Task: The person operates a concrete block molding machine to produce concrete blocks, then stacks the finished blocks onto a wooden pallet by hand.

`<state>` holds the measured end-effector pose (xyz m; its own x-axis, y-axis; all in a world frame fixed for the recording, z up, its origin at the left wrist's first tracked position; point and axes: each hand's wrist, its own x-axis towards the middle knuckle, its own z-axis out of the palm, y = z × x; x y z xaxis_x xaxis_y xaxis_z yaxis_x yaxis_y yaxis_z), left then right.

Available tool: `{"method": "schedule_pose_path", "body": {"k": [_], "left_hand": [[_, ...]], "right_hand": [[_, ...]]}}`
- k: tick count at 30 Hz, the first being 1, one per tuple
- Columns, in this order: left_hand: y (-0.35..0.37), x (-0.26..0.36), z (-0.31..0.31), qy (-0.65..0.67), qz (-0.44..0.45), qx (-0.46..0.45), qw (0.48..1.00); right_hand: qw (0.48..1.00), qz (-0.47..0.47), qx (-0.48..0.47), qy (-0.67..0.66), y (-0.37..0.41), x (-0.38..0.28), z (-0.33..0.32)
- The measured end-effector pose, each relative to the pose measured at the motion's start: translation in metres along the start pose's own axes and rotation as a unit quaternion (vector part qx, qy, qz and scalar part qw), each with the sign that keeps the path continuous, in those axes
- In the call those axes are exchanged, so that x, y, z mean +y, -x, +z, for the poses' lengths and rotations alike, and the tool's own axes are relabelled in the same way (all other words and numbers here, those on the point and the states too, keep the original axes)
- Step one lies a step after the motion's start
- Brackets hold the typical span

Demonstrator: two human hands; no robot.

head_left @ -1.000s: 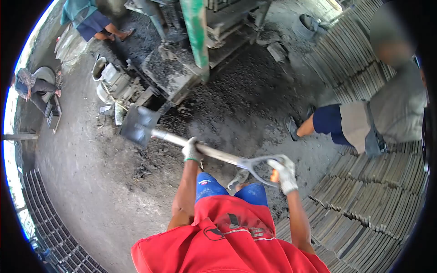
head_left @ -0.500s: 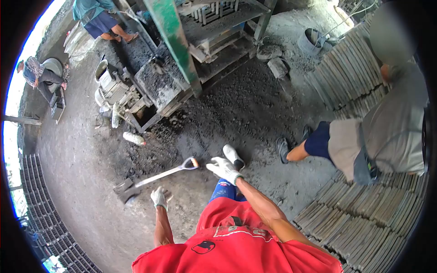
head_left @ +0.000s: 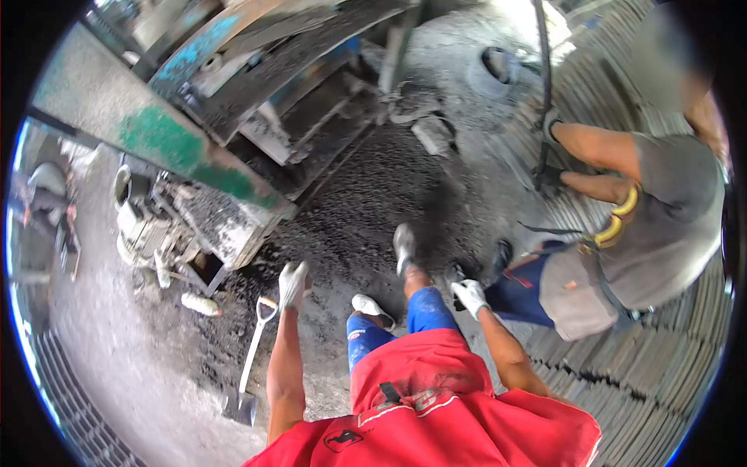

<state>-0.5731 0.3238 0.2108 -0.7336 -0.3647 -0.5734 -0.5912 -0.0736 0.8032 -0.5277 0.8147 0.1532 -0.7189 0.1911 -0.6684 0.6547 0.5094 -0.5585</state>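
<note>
My left hand [head_left: 293, 286], in a whitish work glove, is held out in front of me with its fingers loosely bent and nothing in it. Just to its left is the pale D-shaped grip of a shovel [head_left: 253, 346], which lies on the ground with its metal blade toward me. My right hand [head_left: 470, 297], gloved as well, is out to the right with fingers apart and empty. It overlaps the dark footwear and shorts of a nearby person in this view. Between my hands are my feet in light-coloured shoes, on dark loose grit [head_left: 354, 187].
At right, a person in a grey shirt [head_left: 669, 226] bends over, gloved hands on a long dark bar [head_left: 543, 93]. Stacked thin slabs [head_left: 622, 412] lie behind them. Ahead stand a green-patched steel post [head_left: 171, 144], a motor [head_left: 148, 222] and a bucket [head_left: 494, 70]. A bottle [head_left: 201, 304] lies left.
My view has shifted and my feet are now apart. My right hand has moved out to the right, my left forward past the shovel grip. The other person now bends with the bar in hand.
</note>
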Motion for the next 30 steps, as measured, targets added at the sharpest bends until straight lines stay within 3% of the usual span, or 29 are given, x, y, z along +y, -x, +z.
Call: {"method": "schedule_pose_path", "body": {"k": [2, 3, 4, 5, 6, 7, 8, 11, 12, 13, 14, 15, 17, 18, 19, 21, 24, 26, 27, 30], "left_hand": [[-0.049, 0.030, 0.023, 0.029, 0.014, 0.030, 0.999], [-0.085, 0.030, 0.031, 0.067, 0.032, 0.033, 0.997], [-0.116, 0.035, 0.036, 0.079, 0.051, 0.033, 0.995], [-0.147, 0.049, 0.048, 0.059, 0.068, 0.085, 0.992], [-0.205, 0.032, 0.054, 0.020, 0.130, 0.130, 0.983], [-0.238, 0.037, 0.061, 0.016, 0.137, 0.161, 0.977], [-0.269, 0.043, 0.069, 0.014, 0.143, 0.196, 0.970], [-0.348, 0.082, 0.081, -0.028, 0.162, 0.351, 0.922], [-0.411, 0.064, 0.059, -0.128, 0.221, 0.371, 0.893], [-0.408, 0.102, 0.064, -0.021, 0.164, 0.358, 0.919], [-0.464, 0.096, 0.045, -0.018, 0.155, 0.384, 0.910], [-0.490, 0.104, 0.026, -0.261, 0.242, 0.356, 0.864], [-0.527, 0.115, 0.021, 0.027, 0.287, 0.241, 0.927], [-0.544, 0.121, 0.018, 0.168, 0.292, 0.188, 0.923], [-0.553, 0.125, 0.015, 0.172, 0.296, 0.202, 0.918], [-0.567, 0.122, 0.015, -0.110, 0.257, 0.355, 0.892], [-0.583, 0.113, 0.014, -0.271, 0.176, 0.393, 0.861], [-0.562, 0.105, 0.018, -0.176, 0.206, 0.373, 0.888], [-0.544, 0.109, 0.027, -0.217, 0.241, 0.371, 0.870], [-0.523, 0.076, 0.046, -0.237, 0.228, 0.392, 0.859]], "right_hand": [[0.996, -0.049, 0.029, 0.062, -0.033, -0.042, -0.003], [0.988, -0.112, 0.039, 0.097, -0.099, -0.031, 0.003], [0.977, -0.151, 0.069, 0.132, -0.118, -0.096, 0.000], [0.983, -0.179, 0.027, 0.025, -0.186, -0.124, 0.001], [0.993, -0.111, -0.015, -0.019, -0.237, -0.179, -0.003], [0.983, -0.182, -0.001, -0.006, -0.313, -0.207, 0.003], [0.966, -0.257, 0.002, -0.040, -0.331, -0.280, 0.005], [0.863, -0.427, 0.182, 0.201, -0.466, -0.422, 0.023], [0.826, -0.485, 0.228, 0.177, -0.490, -0.464, 0.036], [0.817, -0.510, 0.207, 0.170, -0.515, -0.499, 0.043], [0.807, -0.537, 0.183, 0.162, -0.537, -0.532, 0.055], [0.789, -0.556, 0.177, 0.191, -0.559, -0.562, 0.066], [0.746, -0.582, 0.189, 0.264, -0.581, -0.601, 0.096], [0.717, -0.603, 0.186, 0.295, -0.605, -0.620, 0.105], [0.657, -0.651, 0.140, 0.354, -0.694, -0.649, 0.122], [0.682, -0.591, 0.183, 0.389, -0.680, -0.645, 0.133], [0.681, -0.589, 0.187, 0.392, -0.690, -0.638, 0.138], [0.676, -0.603, 0.183, 0.383, -0.693, -0.622, 0.132], [0.673, -0.611, 0.181, 0.376, -0.693, -0.614, 0.127], [0.665, -0.637, 0.162, 0.357, -0.685, -0.571, 0.108]]}}
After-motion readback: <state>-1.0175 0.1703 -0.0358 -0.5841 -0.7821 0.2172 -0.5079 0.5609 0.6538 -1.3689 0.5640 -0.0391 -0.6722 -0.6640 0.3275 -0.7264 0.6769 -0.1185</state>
